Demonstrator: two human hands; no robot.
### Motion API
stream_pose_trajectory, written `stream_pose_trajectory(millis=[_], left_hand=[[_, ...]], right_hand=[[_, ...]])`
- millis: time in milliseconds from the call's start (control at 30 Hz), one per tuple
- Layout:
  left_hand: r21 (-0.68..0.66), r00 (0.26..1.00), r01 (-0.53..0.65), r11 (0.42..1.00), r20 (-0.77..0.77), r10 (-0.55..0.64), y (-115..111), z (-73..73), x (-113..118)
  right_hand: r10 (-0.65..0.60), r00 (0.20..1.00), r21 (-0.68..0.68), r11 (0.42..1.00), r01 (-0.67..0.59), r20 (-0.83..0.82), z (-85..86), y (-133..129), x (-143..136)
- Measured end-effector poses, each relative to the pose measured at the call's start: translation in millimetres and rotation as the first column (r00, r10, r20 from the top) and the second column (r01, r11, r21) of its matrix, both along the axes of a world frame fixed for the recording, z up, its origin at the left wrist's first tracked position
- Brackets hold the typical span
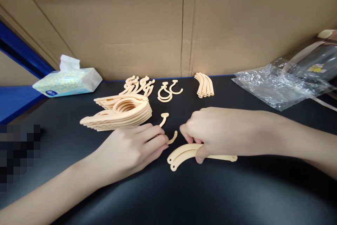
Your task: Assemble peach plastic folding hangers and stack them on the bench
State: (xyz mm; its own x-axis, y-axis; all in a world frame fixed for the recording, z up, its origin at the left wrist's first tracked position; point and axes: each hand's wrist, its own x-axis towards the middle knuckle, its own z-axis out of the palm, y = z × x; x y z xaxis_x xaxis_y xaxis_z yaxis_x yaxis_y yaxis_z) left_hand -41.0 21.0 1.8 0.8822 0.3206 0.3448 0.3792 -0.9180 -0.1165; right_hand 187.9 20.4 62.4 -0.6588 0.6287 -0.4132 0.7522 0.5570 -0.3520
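My left hand (142, 146) is closed around a cream plastic hook (164, 119); its flat head and curved tip show past my fingers. Close by on the right, my right hand (207, 132) grips two curved cream hanger arms (184, 154), lying side by side with small holes at their left ends. The thumb is on the near side of these arms, and the other fingers are partly hidden. Just beyond my left hand sits a stack of folded cream hangers (118, 112).
Farther back lie a pile of loose hooks (138, 86), a few separate hooks (165, 93) and a bundle of curved arms (204, 84). A tissue pack (68, 81) stands at the back left. Clear plastic bags (276, 84) lie at the right, before a cardboard wall (142, 21).
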Motion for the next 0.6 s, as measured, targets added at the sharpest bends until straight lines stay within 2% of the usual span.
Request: stream_pose_trajectory(millis=[100,300,467,600], left_hand=[[-0.043,1.000,0.003,0.999,0.030,-0.002,0.4,0.7,-0.5],[-0.073,1.000,0.003,0.997,0.028,-0.001,-0.8,1.0,0.0],[-0.054,1.000,0.014,0.998,0.011,-0.013,-0.8,3.5,1.8],[-0.016,1.000,0.021,1.000,-0.006,-0.021,-1.3,4.4,2.6]], right_hand=[[-0.003,0.998,0.018,1.000,0.004,-0.066,-5.0,-0.5,-2.3],[0.020,0.996,0.057,0.998,-0.015,-0.085,-8.8,2.3,-1.1],[0.023,0.998,0.044,0.999,-0.020,-0.065,-8.8,1.9,-1.0],[0.076,0.997,0.106,0.992,-0.073,-0.029,-5.8,1.5,-0.2]])
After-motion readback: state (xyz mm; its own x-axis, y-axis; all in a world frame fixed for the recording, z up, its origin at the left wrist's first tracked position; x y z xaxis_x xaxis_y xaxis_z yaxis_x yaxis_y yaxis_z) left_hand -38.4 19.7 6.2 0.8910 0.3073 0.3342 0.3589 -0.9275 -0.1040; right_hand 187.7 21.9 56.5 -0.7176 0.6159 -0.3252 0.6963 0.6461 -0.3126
